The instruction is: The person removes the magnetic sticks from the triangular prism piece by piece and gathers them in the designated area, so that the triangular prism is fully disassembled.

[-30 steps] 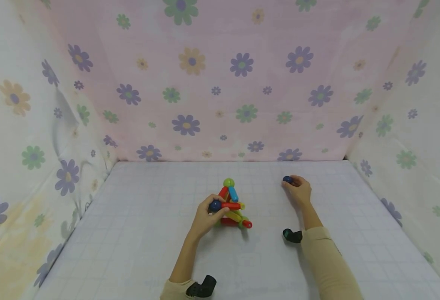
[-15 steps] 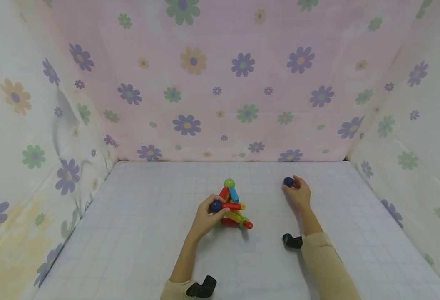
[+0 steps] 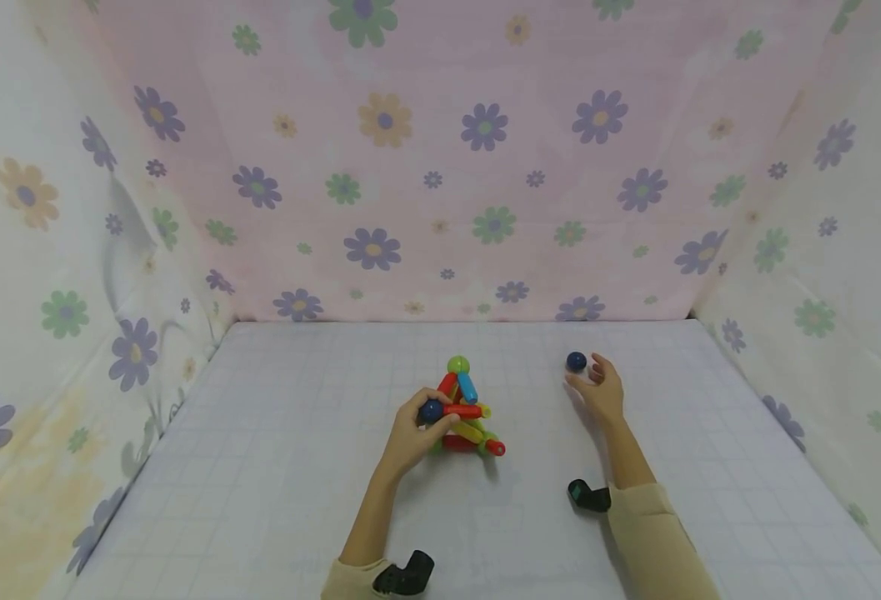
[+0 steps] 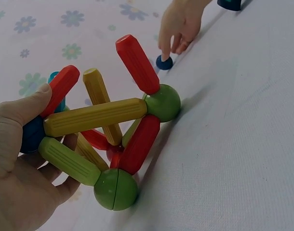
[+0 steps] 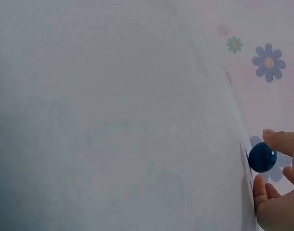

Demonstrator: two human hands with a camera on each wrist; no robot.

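Note:
A ball-and-stick toy structure [image 3: 461,412] stands at mid-table, built of red, yellow, green and blue sticks joined by balls. My left hand [image 3: 407,435] grips it at a dark blue ball [image 4: 32,135], with the thumb on a red stick [image 4: 64,87] in the left wrist view. Farther back on the right, a loose dark blue ball [image 3: 576,362] rests on the table. My right hand [image 3: 603,397] is just beside that ball, its thumb and fingers spread apart. In the right wrist view, a gap shows between the fingers and the ball [image 5: 262,157].
The table [image 3: 260,467] has a pale grid cloth. Flowered fabric walls [image 3: 440,150] rise at the back and on both sides. Black wrist cameras sit on both forearms, one on the left [image 3: 406,573] and one on the right [image 3: 588,496].
My right hand has set the loose blue ball on the table and let go, its fingers opening slightly away. The left hand and the structure have stayed in place.

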